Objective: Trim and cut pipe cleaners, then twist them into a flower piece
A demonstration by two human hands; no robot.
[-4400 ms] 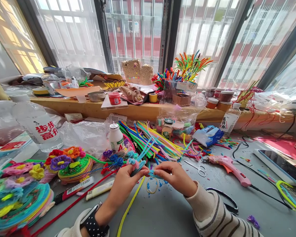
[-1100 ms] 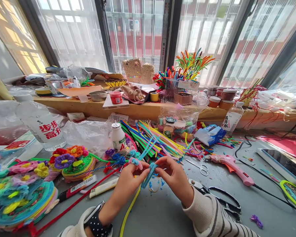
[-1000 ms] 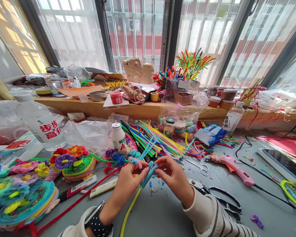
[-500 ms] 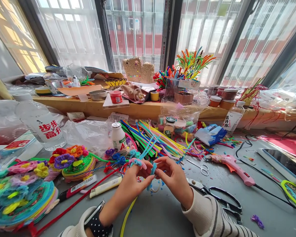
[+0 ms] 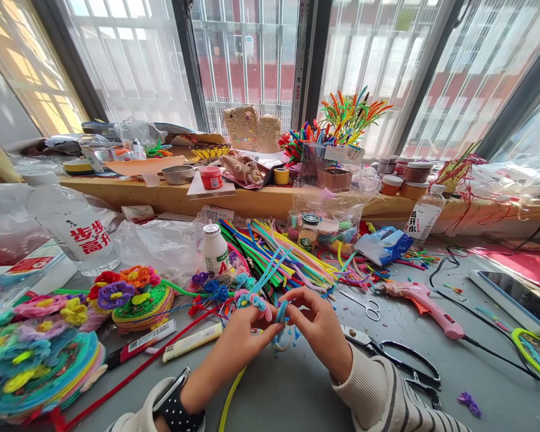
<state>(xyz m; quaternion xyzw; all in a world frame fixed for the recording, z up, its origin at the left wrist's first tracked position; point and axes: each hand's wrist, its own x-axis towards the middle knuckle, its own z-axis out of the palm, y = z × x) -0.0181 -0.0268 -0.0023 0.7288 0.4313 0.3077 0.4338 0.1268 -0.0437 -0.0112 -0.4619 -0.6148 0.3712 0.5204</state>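
Observation:
My left hand (image 5: pixel 247 342) and my right hand (image 5: pixel 317 330) meet above the grey table, fingertips closed. Between them is a looped light-blue pipe cleaner (image 5: pixel 281 313), pinched from both sides. A curled pink and blue pipe-cleaner piece (image 5: pixel 257 301) shows at my left fingers; whether it is joined to the blue loop I cannot tell. Long pale-blue stems (image 5: pixel 272 270) rise behind the left hand. Under the hands lies a small pale ring (image 5: pixel 282 343) with blue bits, partly hidden. Black-handled scissors (image 5: pixel 405 363) lie beside my right wrist.
Pipe-cleaner flowers on a round coiled base (image 5: pixel 49 384) stand at left, near a glue tube (image 5: pixel 192 342). Behind are a pile of pipe cleaners (image 5: pixel 292 258) and a white bottle (image 5: pixel 215 249). Small scissors (image 5: pixel 364 305), a corded pink glue gun (image 5: pixel 427 306) and a tablet (image 5: pixel 513 300) lie at right.
The blue loop between my fingertips has turned and tilted slightly. My left fingers have shifted a little, and the pink and blue piece shows lower. Both hands keep their pinch.

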